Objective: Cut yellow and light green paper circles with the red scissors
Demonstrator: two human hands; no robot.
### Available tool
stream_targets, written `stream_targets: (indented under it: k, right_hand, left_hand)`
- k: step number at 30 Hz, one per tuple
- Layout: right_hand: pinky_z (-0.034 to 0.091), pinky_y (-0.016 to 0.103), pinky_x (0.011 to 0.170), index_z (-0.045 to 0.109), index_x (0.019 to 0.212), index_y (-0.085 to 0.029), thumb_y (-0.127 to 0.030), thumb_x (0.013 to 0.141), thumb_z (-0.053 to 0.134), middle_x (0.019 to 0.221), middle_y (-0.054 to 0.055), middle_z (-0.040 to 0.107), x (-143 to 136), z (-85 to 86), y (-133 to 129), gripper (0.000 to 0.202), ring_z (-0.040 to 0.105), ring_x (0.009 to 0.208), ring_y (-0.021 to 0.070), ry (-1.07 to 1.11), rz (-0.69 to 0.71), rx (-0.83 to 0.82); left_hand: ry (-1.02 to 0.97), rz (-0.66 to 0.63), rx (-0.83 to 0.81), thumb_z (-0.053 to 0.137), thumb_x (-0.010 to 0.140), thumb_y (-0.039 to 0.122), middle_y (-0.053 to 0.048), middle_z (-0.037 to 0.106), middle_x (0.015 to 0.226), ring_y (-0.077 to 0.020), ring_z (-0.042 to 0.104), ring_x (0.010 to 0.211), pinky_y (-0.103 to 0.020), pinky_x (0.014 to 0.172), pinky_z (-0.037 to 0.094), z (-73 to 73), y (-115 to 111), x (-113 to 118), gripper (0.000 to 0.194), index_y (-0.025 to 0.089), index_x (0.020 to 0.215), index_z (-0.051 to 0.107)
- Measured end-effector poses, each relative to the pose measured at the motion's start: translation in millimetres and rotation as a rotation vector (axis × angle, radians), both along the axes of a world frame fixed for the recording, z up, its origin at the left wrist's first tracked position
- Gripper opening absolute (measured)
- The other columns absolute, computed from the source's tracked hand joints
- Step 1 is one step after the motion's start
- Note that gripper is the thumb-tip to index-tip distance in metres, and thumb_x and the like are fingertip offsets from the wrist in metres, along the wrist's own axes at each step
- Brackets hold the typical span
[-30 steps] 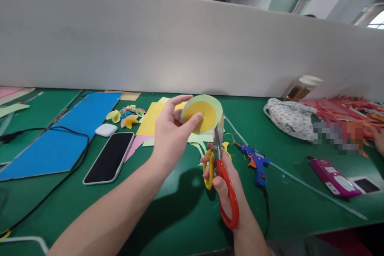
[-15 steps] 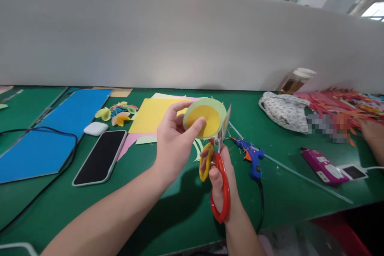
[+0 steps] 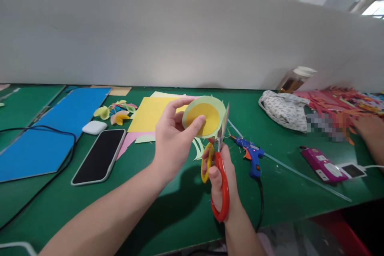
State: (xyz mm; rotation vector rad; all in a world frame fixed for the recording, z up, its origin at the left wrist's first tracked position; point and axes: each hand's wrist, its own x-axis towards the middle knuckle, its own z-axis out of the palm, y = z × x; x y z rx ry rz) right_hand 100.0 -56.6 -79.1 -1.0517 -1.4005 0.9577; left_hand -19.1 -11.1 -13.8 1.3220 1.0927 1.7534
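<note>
My left hand [image 3: 174,140] pinches a round paper piece, a yellow disc [image 3: 210,114] lying on a larger pale green disc [image 3: 220,108], with the thumb pressed on the yellow. In my right hand [image 3: 226,172] is a pair of scissors [image 3: 222,172] with one red and one yellow handle loop. Their metal blades point up and touch or nearly touch the right edge of the green disc. Whether the blades are cutting paper I cannot tell. Below and behind the hands, yellow sheets [image 3: 144,116] and pale green offcuts [image 3: 198,149] lie on the green table [image 3: 180,216].
Left are a phone [image 3: 100,158], a white earbud case [image 3: 94,127], paper petals [image 3: 120,117], blue board [image 3: 57,132] and a black cable. Right are a blue glue gun [image 3: 254,158] with a glue stick, a purple box [image 3: 324,164], a cloth pouch [image 3: 283,111], a bottle [image 3: 297,80] and another person's hand [image 3: 370,130].
The scissors' yellow loop has shifted slightly right, nearer the red one. My left hand keeps the paper discs in nearly the same place. The other person's hand has moved a little left.
</note>
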Motion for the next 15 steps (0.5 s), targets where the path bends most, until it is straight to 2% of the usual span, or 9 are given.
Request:
stream_targets:
  k: [7, 15]
  right_hand:
    - [0.041, 0.026, 0.051, 0.051, 0.12, -0.026, -0.078, 0.077, 0.053, 0.085, -0.001, 0.051, 1.2, 2.9, -1.6, 0.068, 0.046, 0.056, 0.0111, 0.065, 0.036, -0.045]
    - [0.04, 0.025, 0.05, 0.052, 0.119, -0.025, -0.084, 0.071, 0.054, 0.082, -0.002, 0.051, 2.9, 6.2, -2.1, 0.076, 0.043, 0.053, 0.0096, 0.066, 0.035, -0.104]
  left_hand:
    - [0.043, 0.018, -0.035, 0.075, 0.078, 0.021, 0.002, 0.071, 0.078, -0.012, 0.07, 0.068, -0.021, 0.059, 0.06, 7.8, -1.6, -4.1, 0.038, 0.025, 0.112, 0.059]
    - [0.07, 0.013, -0.066, 0.075, 0.076, 0.02, 0.003, 0.07, 0.076, -0.0138, 0.071, 0.067, -0.024, 0.06, 0.062, 14.6, 0.1, -10.4, 0.046, 0.027, 0.118, 0.056]
